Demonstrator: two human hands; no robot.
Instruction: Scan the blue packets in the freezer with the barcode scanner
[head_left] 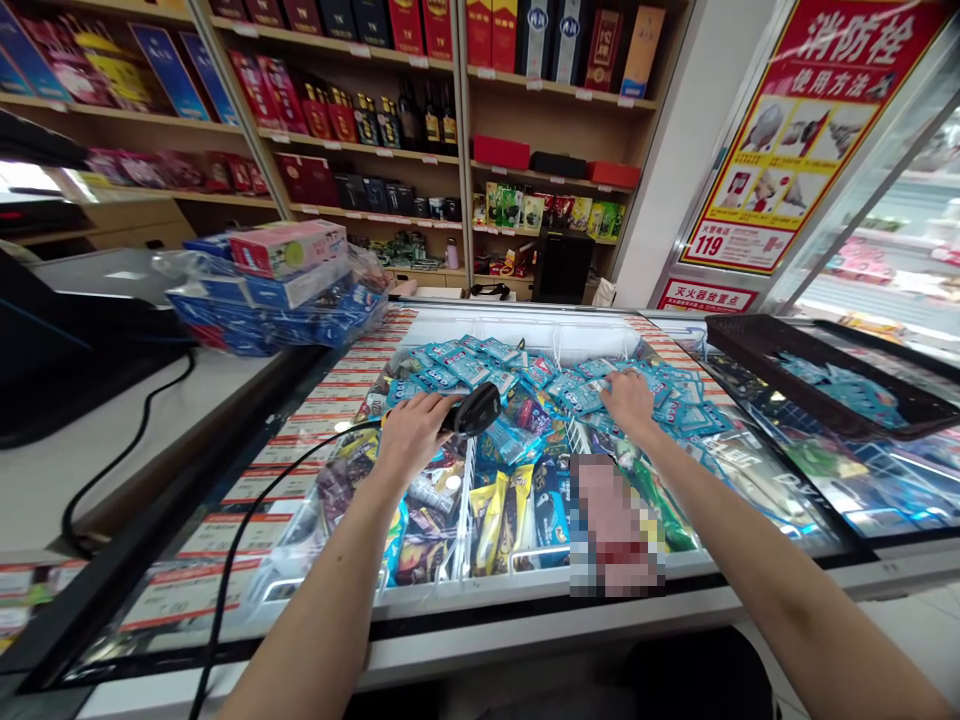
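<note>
My left hand is wrapped around a black barcode scanner, its head pointing right and its cable trailing toward me. The scanner is above the chest freezer. My right hand is at the right part of a spread of small blue packets, with its fingers bent down and closed on one of them. The fingertips are partly hidden. More blue packets lie to the right of that hand. Below the packets, ice cream wrappers fill white wire baskets in the freezer.
Blue and pink boxes in clear plastic stand at the left. A dark brown tray with blue packets lies at the right. A black cable runs over the left counter. Shelves with boxes and bottles stand behind.
</note>
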